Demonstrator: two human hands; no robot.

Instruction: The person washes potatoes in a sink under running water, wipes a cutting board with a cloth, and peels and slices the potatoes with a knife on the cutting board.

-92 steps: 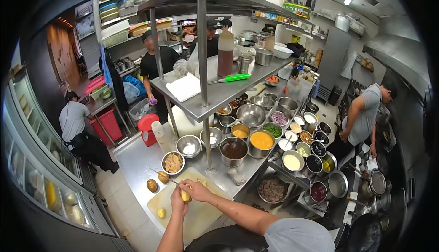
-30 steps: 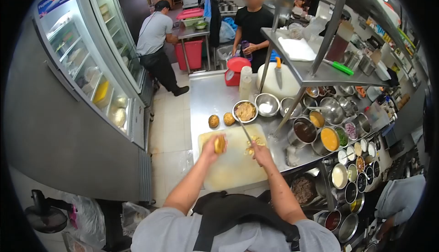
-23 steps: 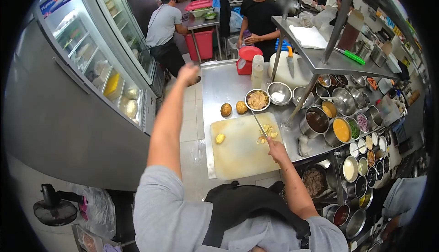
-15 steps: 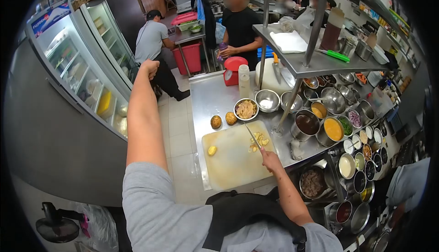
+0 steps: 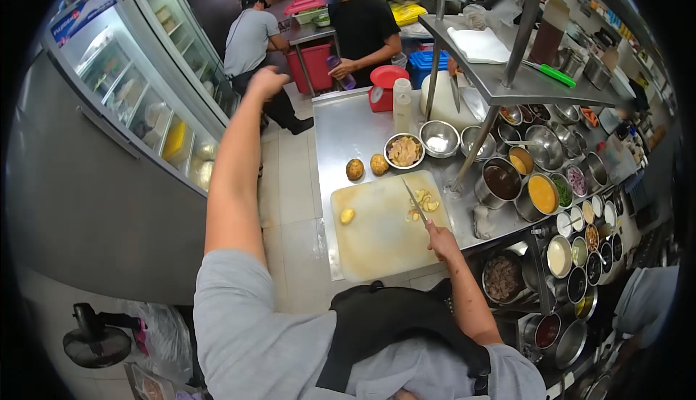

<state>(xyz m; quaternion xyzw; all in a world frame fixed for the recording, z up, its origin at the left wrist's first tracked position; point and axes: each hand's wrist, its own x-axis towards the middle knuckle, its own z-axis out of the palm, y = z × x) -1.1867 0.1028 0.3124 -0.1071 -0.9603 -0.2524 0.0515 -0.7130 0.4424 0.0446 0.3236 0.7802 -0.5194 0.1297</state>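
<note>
My right hand point(image 5: 440, 241) is closed around the handle of a knife point(image 5: 415, 201). Its blade lies over the right side of a pale cutting board point(image 5: 373, 250), beside several pale yellow cut pieces point(image 5: 431, 203). A peeled yellow piece point(image 5: 347, 216), potato-like, rests alone at the board's left. Beyond the board sit two brown-skinned potatoes point(image 5: 354, 169) and a metal bowl point(image 5: 388, 162) of pale chopped food. My left hand point(image 5: 267, 81) is stretched far forward over the floor, off the counter, with its fingers blurred; I see nothing in it.
Glass-door fridges point(image 5: 119, 73) line the left. A red scale point(image 5: 381, 95) and squeeze bottles point(image 5: 402, 106) stand at the counter's far end. A metal shelf point(image 5: 522, 87) overhangs the right, above pots and bowls. One person point(image 5: 359, 26) faces me holding a purple bottle; another bends behind.
My left hand has moved right and slightly up in view. The person in black has shifted left. The view has turned a little; my right hand keeps the knife at the same pieces.
</note>
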